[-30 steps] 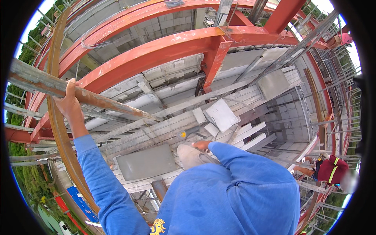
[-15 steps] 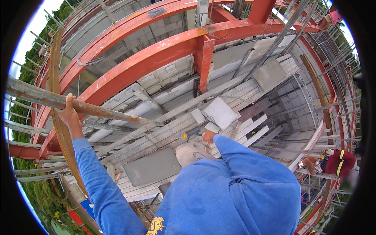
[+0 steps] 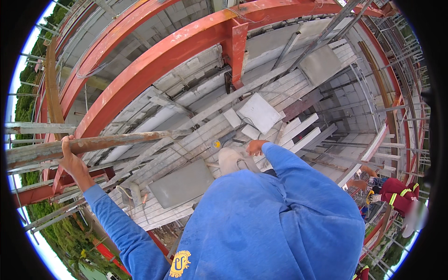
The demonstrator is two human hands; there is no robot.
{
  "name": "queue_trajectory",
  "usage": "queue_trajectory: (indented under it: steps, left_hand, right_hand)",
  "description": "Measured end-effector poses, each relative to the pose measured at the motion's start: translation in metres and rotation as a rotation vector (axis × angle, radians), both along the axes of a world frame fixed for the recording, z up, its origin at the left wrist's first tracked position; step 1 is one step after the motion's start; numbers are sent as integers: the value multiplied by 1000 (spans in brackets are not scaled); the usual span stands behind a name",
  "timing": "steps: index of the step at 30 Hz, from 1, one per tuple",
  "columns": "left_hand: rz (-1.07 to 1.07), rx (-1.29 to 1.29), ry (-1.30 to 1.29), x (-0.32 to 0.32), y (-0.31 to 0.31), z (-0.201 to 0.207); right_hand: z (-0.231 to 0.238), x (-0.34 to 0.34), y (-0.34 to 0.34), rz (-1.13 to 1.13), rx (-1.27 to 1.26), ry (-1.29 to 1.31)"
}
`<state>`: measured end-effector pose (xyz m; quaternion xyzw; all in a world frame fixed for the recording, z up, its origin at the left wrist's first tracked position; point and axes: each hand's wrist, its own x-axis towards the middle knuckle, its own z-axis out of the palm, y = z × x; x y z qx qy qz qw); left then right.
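Note:
My left hand (image 3: 73, 163) is wrapped round a rusty scaffold pipe (image 3: 126, 142) at the left, thumb up over its top. My right hand (image 3: 255, 147) hangs beside my knee in dusty beige trousers (image 3: 229, 160), above the plank platform. Its fingers are curled, and anything inside them is hidden. Left of that knee a grey power tool with a yellow round end, which looks like an angle grinder (image 3: 217, 143), lies on the planks. Just beyond the right hand are a pale square slab (image 3: 259, 113) and a smaller pale block (image 3: 232, 118).
Curved red steel beams (image 3: 158, 58) cross the far side. A grey panel (image 3: 182, 183) lies on the planks (image 3: 161, 214) at left, near a bucket (image 3: 126, 195). Gaps show beside loose white planks (image 3: 301, 129). A co-worker in maroon (image 3: 394, 190) is at the right.
My view has shifted, and the beams sit higher. My left hand has lowered in view, still on the pipe. My right hand has moved slightly right and up. The co-worker's pose has changed.

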<state>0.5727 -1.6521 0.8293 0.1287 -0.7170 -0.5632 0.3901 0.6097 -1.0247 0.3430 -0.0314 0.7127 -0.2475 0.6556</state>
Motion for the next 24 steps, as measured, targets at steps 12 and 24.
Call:
queue_trajectory:
  steps: [12,24]
  left_hand:
    - [23,71,19,-6,-5,-6]
    - [-9,87,99,-10,-31,-22]
  right_hand:
    - [-15,48,108,-516,166,1]
    - [12,98,103,-363,70,197]
